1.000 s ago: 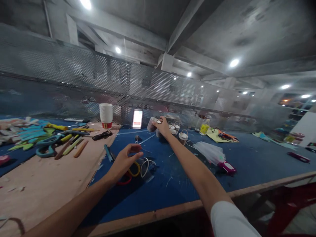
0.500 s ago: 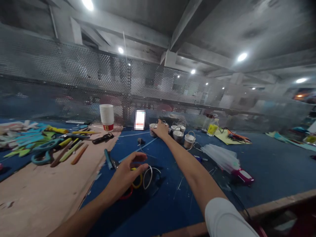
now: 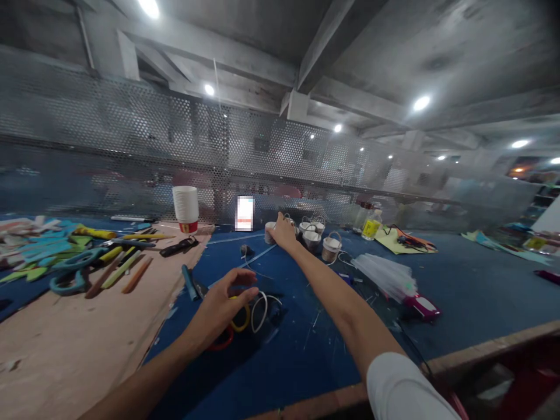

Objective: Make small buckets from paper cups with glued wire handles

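At the back of the blue tabletop, my right hand (image 3: 284,233) is stretched out with its fingers closed at the right side of a small pale bucket (image 3: 270,233). The fingertips are partly hidden. Beside it stand several similar buckets with thin loop handles, such as this front one (image 3: 331,248). My left hand (image 3: 228,300) hovers nearer to me, fingers curved and apart from the thumb, holding nothing. Just by it are a loop of white cord (image 3: 259,312), a yellow ring-shaped handle (image 3: 242,315) and a red one (image 3: 222,340).
To the left, blue-handled scissors (image 3: 70,279) and several sticks lie by a pinkish board (image 3: 87,332). Stacked paper cups (image 3: 186,207) stand behind. A yellow-labelled bottle (image 3: 371,226) and a clear plastic bag (image 3: 385,274) are on the right. Perforated metal mesh (image 3: 184,122) closes the back.
The view has shifted slightly, so the scene sits a little further left. My right hand stays at the same small bucket, and my left hand keeps nearly the same pose.
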The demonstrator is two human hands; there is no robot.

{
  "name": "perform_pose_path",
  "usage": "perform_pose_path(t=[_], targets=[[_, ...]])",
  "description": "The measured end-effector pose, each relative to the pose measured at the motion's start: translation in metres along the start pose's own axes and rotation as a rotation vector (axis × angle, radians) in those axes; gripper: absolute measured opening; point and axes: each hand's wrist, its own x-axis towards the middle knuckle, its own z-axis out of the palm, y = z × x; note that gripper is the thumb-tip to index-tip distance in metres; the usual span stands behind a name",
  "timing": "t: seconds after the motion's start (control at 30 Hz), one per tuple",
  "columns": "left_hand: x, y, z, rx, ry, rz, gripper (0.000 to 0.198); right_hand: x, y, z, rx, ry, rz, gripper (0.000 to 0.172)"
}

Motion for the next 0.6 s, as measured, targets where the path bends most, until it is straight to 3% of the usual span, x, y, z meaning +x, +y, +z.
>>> perform_pose_path(t=[0.2, 0.33, 0.43, 0.6], targets=[[0.004, -0.003, -0.003, 0.0, 0.033, 0.018, 0.032, -0.017, -0.001, -0.044, 0.035, 0.073, -0.051, 0.043], [0.008, -0.004, -0.007, 0.022, 0.073, 0.02, 0.035, -0.026, 0.011, -0.066, 0.043, 0.018, -0.068, 0.027], [0.013, -0.01, -0.009, 0.044, 0.076, 0.05, 0.041, -0.031, 0.016, -0.062, 0.035, -0.06, -0.06, 0.024], [0.016, -0.021, -0.013, 0.074, 0.104, 0.055, 0.046, -0.036, 0.01, -0.033, 0.012, -0.107, -0.022, 0.032]])
